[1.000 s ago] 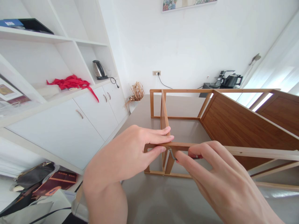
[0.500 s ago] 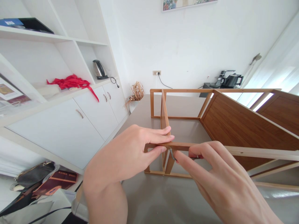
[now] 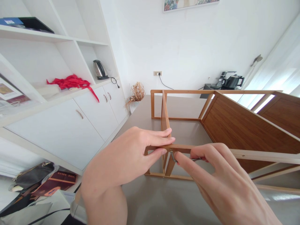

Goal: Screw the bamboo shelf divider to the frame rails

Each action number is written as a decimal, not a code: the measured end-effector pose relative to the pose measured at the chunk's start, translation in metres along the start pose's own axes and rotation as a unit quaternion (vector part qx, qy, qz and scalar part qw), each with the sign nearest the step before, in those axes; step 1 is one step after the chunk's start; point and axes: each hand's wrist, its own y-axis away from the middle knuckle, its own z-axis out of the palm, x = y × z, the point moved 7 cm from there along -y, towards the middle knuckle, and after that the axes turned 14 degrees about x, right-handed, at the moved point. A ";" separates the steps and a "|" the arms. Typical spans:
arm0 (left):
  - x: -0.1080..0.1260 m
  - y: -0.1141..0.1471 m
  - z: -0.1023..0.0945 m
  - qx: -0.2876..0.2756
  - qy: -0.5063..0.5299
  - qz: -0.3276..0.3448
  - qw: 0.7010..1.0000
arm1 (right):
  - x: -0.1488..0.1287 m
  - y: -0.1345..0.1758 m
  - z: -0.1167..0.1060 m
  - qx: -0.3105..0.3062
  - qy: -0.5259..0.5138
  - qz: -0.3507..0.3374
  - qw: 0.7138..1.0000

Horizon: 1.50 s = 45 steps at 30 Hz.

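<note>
A brown wooden shelf unit (image 3: 246, 122) lies on its side on the table. My left hand (image 3: 131, 156) pinches its near rail where a narrow cross panel (image 3: 165, 114) meets it; the fingers rest on top and the thumb presses the side. With my right hand (image 3: 222, 175) I hold a bent metal hex key (image 3: 172, 157). Its short end sits at a bolt hole in the near rail, just right of my left thumb. My right index finger rests near the bend, and part of the long arm is hidden behind my fingers.
The grey table (image 3: 161, 200) lies under the unit. To the left stands a white cabinet (image 3: 61, 125) with a steel kettle (image 3: 100, 70) and red ribbon (image 3: 70, 82). Bags (image 3: 35, 176) are at lower left. A dried plant (image 3: 137, 92) and a black kettle (image 3: 233, 81) stand behind.
Very little differs: the near rail sits slightly lower in view, with both hands and the hex key staying at the same joint.
</note>
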 end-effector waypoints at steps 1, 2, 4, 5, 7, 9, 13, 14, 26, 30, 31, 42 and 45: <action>0.000 0.000 0.000 0.000 -0.002 0.003 1.000 | 0.000 0.000 -0.001 0.007 -0.003 0.001 1.000; 0.001 0.000 0.000 0.002 -0.003 0.007 1.000 | 0.000 -0.001 -0.002 0.018 -0.007 0.001 1.000; 0.001 0.000 0.000 0.003 -0.002 0.011 1.000 | -0.001 -0.001 -0.004 0.035 -0.011 0.000 0.999; 0.002 0.000 0.000 0.003 -0.002 0.013 1.000 | -0.001 -0.001 -0.005 0.038 -0.009 0.001 0.999; 0.002 0.000 0.000 0.002 -0.005 0.016 1.000 | -0.002 -0.001 -0.005 0.042 -0.001 -0.001 0.999; 0.002 0.000 0.000 0.001 -0.010 0.018 1.000 | -0.004 0.000 -0.002 0.039 0.006 -0.007 0.999; 0.001 0.000 0.000 0.007 -0.014 0.017 1.000 | -0.010 0.002 0.009 0.039 -0.026 -0.015 0.999; 0.001 0.000 0.000 0.008 -0.015 0.015 1.000 | -0.010 0.003 0.012 0.040 -0.040 -0.008 0.998; 0.001 0.000 -0.001 0.016 -0.017 0.014 1.000 | -0.012 0.002 0.010 -0.014 -0.069 -0.026 0.997; 0.001 0.001 0.000 0.013 -0.014 0.009 1.000 | -0.008 -0.002 0.001 -0.003 -0.008 -0.039 0.999; 0.002 0.001 -0.001 0.013 -0.012 0.008 1.000 | -0.007 -0.003 -0.001 0.004 0.005 -0.042 0.999; 0.001 0.000 0.000 0.009 -0.013 0.004 1.000 | 0.001 0.000 0.003 0.019 0.013 -0.009 1.000; 0.001 0.000 0.000 0.007 -0.013 0.005 1.000 | 0.000 0.001 0.001 0.023 0.012 -0.002 1.000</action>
